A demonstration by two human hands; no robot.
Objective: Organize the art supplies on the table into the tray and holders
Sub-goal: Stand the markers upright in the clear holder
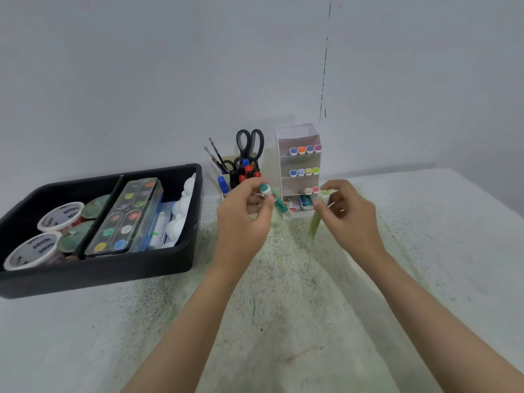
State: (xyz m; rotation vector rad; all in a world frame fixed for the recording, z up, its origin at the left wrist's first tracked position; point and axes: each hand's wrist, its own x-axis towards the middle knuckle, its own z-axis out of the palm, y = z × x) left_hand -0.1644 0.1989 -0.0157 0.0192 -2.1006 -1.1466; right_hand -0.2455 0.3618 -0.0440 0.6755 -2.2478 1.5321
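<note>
My left hand [243, 215] pinches a teal marker [276, 201], held tilted just in front of the white tiered marker holder [299, 137]. My right hand [348, 215] grips a light green marker [319, 215] near its cap, level with the holder's third shelf, where a beige and a red marker sit. The two upper shelves each carry a row of several coloured markers. Left of it, a cup holder [226, 161] has scissors [250, 143], brushes and pens. The black tray [113, 268] at the left holds paint tubs, a watercolour palette [124, 214] and a white figure.
The speckled, green-stained table [283, 321] runs from the tray to the right edge. A grey wall stands close behind the holders. Small boxes fill the marker holder's bottom shelf.
</note>
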